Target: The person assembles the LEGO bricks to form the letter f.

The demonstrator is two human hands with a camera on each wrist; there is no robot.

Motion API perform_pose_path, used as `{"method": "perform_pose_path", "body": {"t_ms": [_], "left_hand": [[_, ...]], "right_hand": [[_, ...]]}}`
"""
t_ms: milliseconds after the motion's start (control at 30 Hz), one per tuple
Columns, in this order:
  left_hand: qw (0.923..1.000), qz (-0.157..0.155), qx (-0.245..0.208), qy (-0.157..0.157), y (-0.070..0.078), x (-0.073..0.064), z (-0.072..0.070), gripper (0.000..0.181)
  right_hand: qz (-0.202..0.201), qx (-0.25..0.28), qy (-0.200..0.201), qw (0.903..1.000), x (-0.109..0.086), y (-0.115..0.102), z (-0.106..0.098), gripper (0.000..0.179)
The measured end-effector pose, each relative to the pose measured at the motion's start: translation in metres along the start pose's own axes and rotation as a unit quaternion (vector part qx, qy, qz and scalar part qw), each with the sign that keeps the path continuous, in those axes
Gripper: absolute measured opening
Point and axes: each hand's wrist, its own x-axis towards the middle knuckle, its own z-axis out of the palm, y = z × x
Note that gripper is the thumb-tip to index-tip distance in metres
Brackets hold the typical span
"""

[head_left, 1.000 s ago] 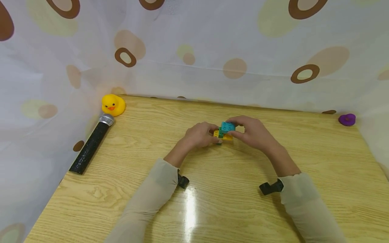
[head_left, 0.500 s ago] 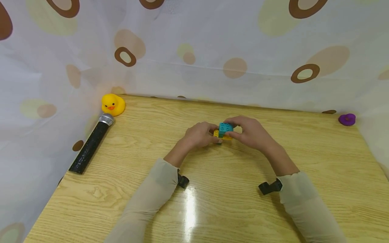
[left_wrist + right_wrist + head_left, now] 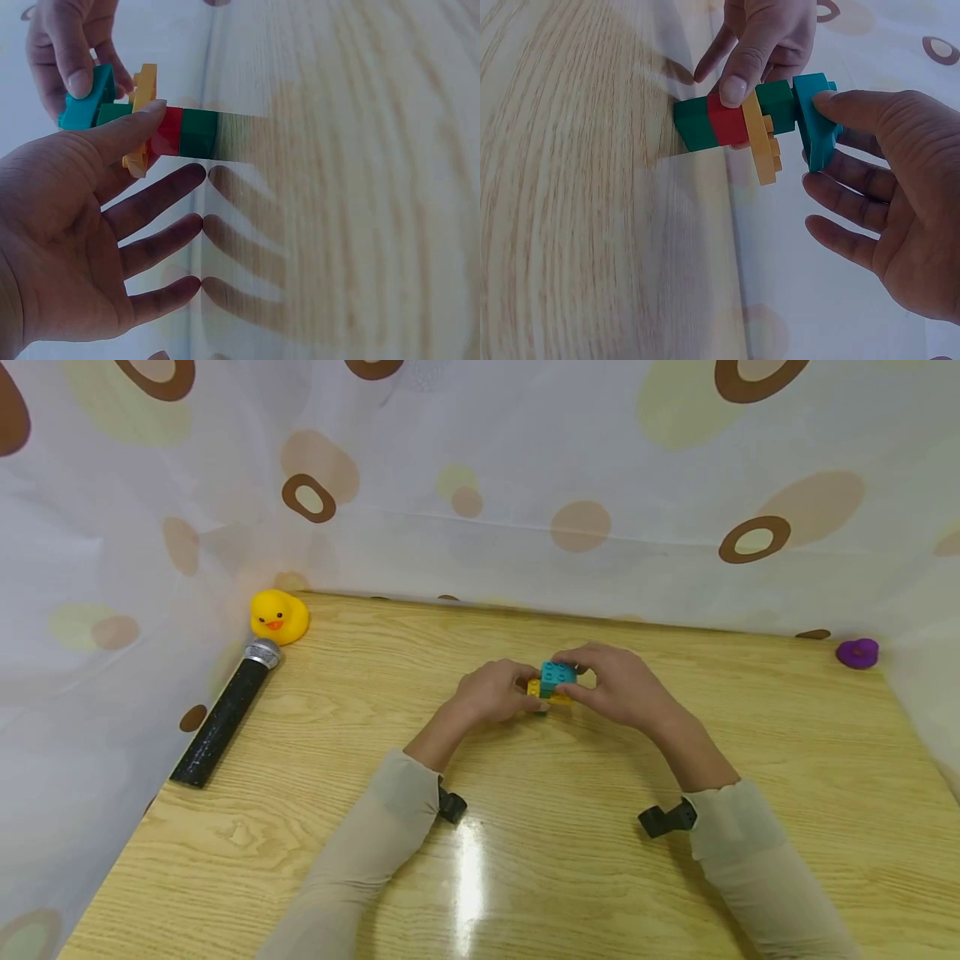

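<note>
A small upright stack of toy building blocks stands on the wooden table. At its foot is a green block (image 3: 200,133), then a red block (image 3: 726,125), a wider yellow plate (image 3: 762,154) and an upper green block (image 3: 778,106). My left hand (image 3: 489,695) pinches the stack around the red block and yellow plate, its other fingers spread. Topmost is a teal block (image 3: 558,674) with a sloped side, which my right hand (image 3: 628,690) grips between thumb and fingers. In the right wrist view the teal block meets the upper green one at a slight tilt.
A yellow rubber duck (image 3: 279,617) sits at the back left, beside the head of a black microphone (image 3: 227,717). Far to the right lies a small purple duck-like toy (image 3: 858,653). A patterned white curtain (image 3: 517,535) borders the table's back and sides.
My right hand has brought the teal block slightly left, over the upper green block, covering it in the head view. The left hand keeps its place on the stack.
</note>
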Motion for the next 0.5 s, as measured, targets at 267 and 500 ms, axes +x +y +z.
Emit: {"method": "perform_pose_path", "body": {"t_ms": [267, 500], "left_hand": [[1.0000, -0.001, -0.002, -0.001, -0.0001, 0.0000, 0.0000, 0.057], [1.0000, 0.001, -0.002, 0.002, -0.0007, 0.0006, 0.0006, 0.056]], "right_hand": [[0.008, -0.008, -0.008, 0.9999, 0.0008, -0.0037, -0.0022, 0.043], [0.006, -0.017, -0.008, 0.9998, 0.0009, -0.0037, -0.0029, 0.043]]}}
